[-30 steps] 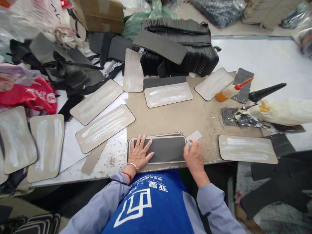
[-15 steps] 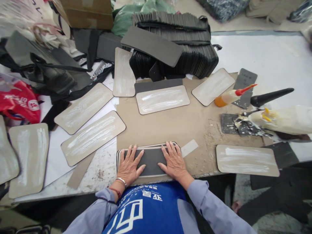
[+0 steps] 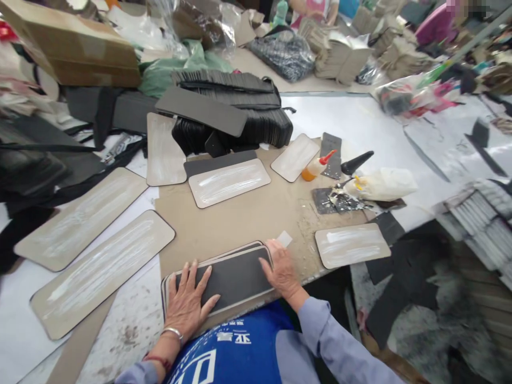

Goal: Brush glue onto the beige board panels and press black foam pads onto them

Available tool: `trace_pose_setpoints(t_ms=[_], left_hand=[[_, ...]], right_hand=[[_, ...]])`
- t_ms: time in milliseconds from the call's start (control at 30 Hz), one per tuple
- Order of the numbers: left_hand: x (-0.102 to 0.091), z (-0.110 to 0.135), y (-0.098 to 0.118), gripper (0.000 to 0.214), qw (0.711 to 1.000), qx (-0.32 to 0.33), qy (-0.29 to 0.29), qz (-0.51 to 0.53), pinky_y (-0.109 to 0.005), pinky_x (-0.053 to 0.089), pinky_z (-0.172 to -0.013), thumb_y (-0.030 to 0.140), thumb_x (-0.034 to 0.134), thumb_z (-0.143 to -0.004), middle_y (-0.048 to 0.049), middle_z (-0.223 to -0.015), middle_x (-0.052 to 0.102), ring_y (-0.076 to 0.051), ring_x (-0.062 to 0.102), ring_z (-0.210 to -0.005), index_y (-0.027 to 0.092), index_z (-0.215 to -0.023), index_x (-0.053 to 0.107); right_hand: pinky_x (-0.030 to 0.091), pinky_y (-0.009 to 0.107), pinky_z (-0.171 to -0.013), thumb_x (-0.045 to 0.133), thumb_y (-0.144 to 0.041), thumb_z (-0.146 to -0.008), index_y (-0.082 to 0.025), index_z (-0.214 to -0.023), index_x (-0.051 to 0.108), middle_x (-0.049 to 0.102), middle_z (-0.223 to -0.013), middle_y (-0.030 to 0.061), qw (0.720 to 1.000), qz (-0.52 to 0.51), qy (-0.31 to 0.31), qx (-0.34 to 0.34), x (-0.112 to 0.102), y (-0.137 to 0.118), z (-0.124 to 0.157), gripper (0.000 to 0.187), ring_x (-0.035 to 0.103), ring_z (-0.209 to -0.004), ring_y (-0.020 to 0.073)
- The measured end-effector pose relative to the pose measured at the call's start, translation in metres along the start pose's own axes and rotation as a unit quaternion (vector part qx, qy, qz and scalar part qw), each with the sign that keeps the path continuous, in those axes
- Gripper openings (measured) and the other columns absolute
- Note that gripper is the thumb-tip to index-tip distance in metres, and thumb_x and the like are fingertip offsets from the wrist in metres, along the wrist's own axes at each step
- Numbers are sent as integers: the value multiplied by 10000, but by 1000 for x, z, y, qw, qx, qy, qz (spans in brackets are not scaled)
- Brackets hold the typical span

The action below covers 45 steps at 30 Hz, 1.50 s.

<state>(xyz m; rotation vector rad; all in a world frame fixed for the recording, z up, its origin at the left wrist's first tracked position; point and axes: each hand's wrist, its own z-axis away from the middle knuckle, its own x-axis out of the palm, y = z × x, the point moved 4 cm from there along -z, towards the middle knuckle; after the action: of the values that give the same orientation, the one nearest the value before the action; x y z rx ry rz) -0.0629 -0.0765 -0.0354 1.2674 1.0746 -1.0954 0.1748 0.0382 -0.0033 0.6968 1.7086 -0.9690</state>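
A low stack of dark grey and beige panels with rounded corners (image 3: pixel 238 280) lies in front of my body on a brown board (image 3: pixel 224 232). My left hand (image 3: pixel 186 298) rests flat on the left part of the top dark panel, fingers spread. At the opposite end, my right hand (image 3: pixel 284 272) holds the stack's right end, thumb on top and fingers around the edge. Their tips are partly hidden. Beige panels with white, glue-like streaks lie around: one panel (image 3: pixel 230 182) beyond the stack, another (image 3: pixel 104 272) to the left, and one (image 3: pixel 352 245) to the right.
A bound bundle of dark panels (image 3: pixel 236 125) stands at the back, with a loose dark panel (image 3: pixel 202 111) across it. To the right are a small orange-filled bottle (image 3: pixel 314 169) and a whitish bottle (image 3: pixel 384 184) beside glue-smeared scraps. A cardboard box (image 3: pixel 80 53) sits back left.
The view has swung right and up, bringing in more of the back and right side. My right hand has shifted from flat on the top panel to the stack's right end; my left stays flat.
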Motion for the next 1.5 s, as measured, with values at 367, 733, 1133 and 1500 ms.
trace_pose_setpoints(t_ms=[367,733,1133,1500], left_hand=[[-21,1,9,591,992,47,99,70,-520,240,-1045,282,440,-822,-161,-1416,311,-298,276,-1310,220,-1375,241],[-34,-24,38,542,980,116,107,122,-396,426,-976,174,454,-822,-138,-1240,525,-226,458,-1191,187,-1342,302],[-31,11,13,409,796,-219,-83,558,-351,528,-813,424,465,-804,-109,-971,671,-196,638,-887,156,-1103,548],[-36,35,-19,534,531,-315,-80,782,-329,486,-767,568,418,-786,-99,-880,674,-180,627,-794,128,-1059,550]], right_hand=[[364,289,-675,435,-227,-864,-179,-780,502,526,-760,67,937,285,-95,181,-48,131,74,118,475,-747,194],[326,283,-565,448,-131,-801,-153,-690,529,560,-687,86,920,330,-126,171,-47,134,60,139,520,-668,203],[275,264,-485,341,-263,-846,-214,-668,451,497,-632,28,977,209,-16,50,-98,-49,1,215,471,-523,141],[363,258,-513,442,-132,-781,-189,-806,524,577,-761,42,974,16,-228,-10,-11,-214,5,102,576,-617,174]])
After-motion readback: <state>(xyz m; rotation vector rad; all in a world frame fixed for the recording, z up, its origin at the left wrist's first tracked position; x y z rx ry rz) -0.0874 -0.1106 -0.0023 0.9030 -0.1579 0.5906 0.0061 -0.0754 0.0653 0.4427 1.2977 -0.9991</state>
